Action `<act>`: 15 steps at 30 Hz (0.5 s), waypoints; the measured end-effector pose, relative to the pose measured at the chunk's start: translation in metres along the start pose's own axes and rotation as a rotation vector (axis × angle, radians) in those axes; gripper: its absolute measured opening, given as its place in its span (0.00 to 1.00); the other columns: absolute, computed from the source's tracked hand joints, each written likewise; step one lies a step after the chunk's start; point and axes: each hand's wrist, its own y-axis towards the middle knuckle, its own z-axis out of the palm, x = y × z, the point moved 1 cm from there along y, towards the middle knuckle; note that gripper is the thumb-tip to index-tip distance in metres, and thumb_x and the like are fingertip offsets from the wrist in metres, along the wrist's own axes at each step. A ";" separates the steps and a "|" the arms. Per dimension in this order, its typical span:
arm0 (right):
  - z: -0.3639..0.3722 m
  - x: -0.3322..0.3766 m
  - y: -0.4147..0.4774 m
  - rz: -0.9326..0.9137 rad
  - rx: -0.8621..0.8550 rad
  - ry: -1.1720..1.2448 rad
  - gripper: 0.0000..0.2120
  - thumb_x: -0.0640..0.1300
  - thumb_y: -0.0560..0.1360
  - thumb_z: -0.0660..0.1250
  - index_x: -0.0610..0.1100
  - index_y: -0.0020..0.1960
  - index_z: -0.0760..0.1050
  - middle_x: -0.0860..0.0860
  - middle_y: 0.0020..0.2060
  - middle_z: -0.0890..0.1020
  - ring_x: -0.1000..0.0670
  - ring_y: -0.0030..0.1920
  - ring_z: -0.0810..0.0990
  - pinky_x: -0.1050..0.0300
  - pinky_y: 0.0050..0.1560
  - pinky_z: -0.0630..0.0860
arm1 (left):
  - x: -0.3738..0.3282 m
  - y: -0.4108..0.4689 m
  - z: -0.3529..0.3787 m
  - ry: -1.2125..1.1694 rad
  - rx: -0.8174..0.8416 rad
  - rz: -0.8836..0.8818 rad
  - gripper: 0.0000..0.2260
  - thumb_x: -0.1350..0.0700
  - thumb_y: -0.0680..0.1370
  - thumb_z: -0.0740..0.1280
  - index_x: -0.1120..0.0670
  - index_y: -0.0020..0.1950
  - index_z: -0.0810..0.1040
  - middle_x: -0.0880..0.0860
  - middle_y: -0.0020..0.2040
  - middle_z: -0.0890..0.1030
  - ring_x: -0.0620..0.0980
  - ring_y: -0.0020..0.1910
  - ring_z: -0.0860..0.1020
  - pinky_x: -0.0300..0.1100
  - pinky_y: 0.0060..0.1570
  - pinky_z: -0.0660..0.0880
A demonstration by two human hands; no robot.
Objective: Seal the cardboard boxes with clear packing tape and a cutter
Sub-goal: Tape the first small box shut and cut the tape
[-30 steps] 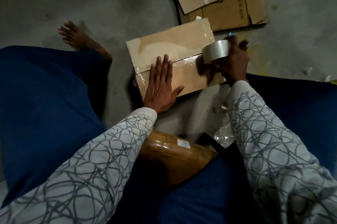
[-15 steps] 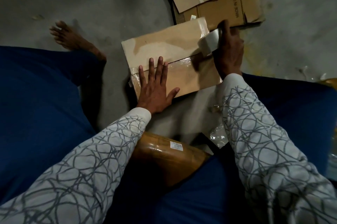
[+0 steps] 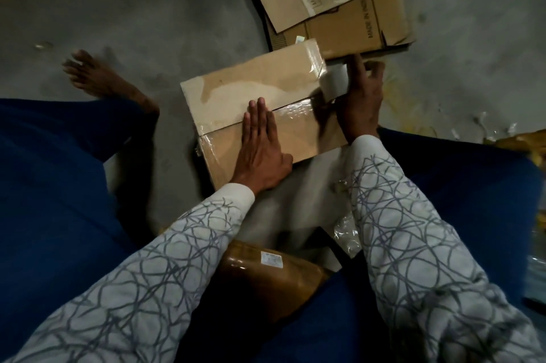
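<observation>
A brown cardboard box [image 3: 236, 91] lies on the concrete floor between my knees, with clear tape shining along its centre seam and its right edge. My left hand [image 3: 260, 150] presses flat on the near flap, fingers straight and together. My right hand [image 3: 362, 96] grips the roll of clear packing tape [image 3: 334, 82] at the box's right edge, low beside the box, index finger stretched out along it. No cutter is visible.
Flattened cardboard boxes [image 3: 339, 17] lie stacked on the floor just beyond the box. A brown wrapped parcel [image 3: 266, 280] sits near my lap. Crumpled clear plastic [image 3: 345, 235] lies by my right forearm. My bare foot [image 3: 97, 76] rests at the left.
My right hand carried the tape roll from above the seam down over the box's right edge. My left hand's fingers have closed together and shifted slightly right along the flap.
</observation>
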 end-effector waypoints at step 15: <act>-0.010 0.004 -0.012 -0.102 0.222 0.358 0.43 0.45 0.70 0.78 0.45 0.77 0.57 0.41 0.74 0.59 0.47 0.75 0.56 0.89 0.52 0.37 | -0.077 0.044 0.013 0.107 0.079 -0.249 0.60 0.25 0.66 0.63 0.55 0.80 0.33 0.67 0.77 0.31 0.72 0.75 0.31 0.78 0.66 0.39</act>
